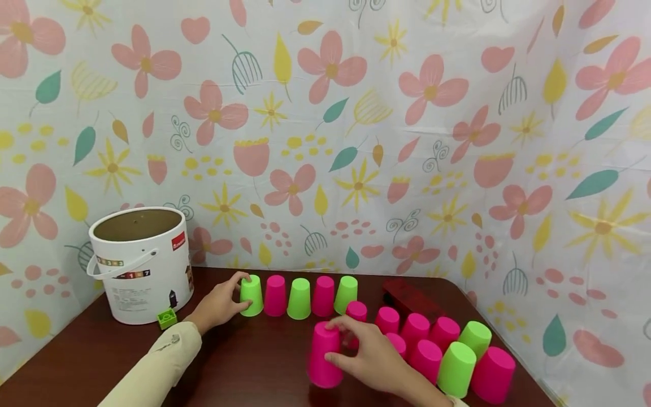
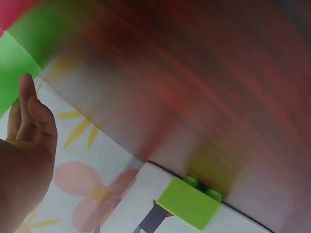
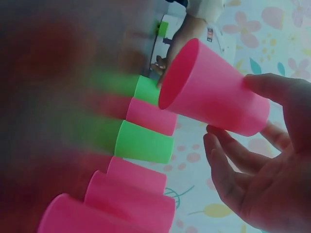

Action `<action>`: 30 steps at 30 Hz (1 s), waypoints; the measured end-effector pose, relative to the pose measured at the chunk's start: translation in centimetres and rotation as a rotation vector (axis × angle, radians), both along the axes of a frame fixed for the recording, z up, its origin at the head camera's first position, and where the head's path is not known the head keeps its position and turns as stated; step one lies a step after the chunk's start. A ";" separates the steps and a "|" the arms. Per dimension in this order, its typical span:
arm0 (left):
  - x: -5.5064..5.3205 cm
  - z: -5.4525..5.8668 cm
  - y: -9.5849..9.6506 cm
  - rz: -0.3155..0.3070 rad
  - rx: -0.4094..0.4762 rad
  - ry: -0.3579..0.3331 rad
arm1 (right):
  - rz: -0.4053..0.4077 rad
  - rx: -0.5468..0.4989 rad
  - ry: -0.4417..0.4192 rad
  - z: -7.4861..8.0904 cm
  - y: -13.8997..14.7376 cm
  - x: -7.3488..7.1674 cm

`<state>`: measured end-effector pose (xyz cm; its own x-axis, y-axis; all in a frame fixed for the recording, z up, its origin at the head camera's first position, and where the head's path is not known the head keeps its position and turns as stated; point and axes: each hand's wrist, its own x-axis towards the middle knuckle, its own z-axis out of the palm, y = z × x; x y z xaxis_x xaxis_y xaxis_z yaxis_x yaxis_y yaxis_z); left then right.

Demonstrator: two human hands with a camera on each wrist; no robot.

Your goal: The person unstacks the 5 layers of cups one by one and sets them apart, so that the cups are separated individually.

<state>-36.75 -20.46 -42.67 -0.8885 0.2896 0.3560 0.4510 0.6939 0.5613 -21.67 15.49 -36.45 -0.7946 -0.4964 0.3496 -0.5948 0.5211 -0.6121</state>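
My right hand [image 1: 373,356] holds a pink plastic cup [image 1: 325,359] upside down near its base, thumb on one side and fingers on the other. In the right wrist view this pink cup [image 3: 214,92] is raised off the table, its open mouth facing down toward the tabletop. My left hand [image 1: 221,302] is at the leftmost green cup [image 1: 251,297], thumb in front and fingers near its top. That cup heads a row of upside-down cups in alternating green and pink along the back; beside it stands a pink cup [image 1: 275,297].
Several more upside-down cups, mostly pink with a green cup [image 1: 456,370], cluster at the right. Behind them lies a dark red long object [image 1: 414,299]. A white bucket [image 1: 147,288] stands at the left, with a green toy block [image 1: 166,318] by its base. A floral sheet [image 1: 325,141] hangs behind the table.
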 end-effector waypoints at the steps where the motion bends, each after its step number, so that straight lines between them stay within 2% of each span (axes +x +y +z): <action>1: 0.1 0.3 0.0 0.005 -0.021 -0.006 | -0.005 0.012 0.006 -0.1 0.3 0.5; 5: 0.2 1.4 0.1 0.062 -0.138 -0.020 | -0.059 0.085 0.023 -0.2 1.6 1.5; 9: 0.4 2.1 0.3 0.116 -0.214 -0.034 | -0.106 0.151 0.027 -0.1 2.2 1.6; 13: 0.6 2.0 0.3 0.107 -0.187 -0.059 | -0.147 0.217 0.039 -0.2 2.3 1.7; 22: 0.8 2.2 0.9 0.105 -0.109 -0.075 | -0.313 0.386 0.230 -0.8 2.1 1.6; 30: 0.6 1.9 1.0 0.101 -0.094 -0.084 | -0.392 0.441 0.203 -1.1 1.7 1.6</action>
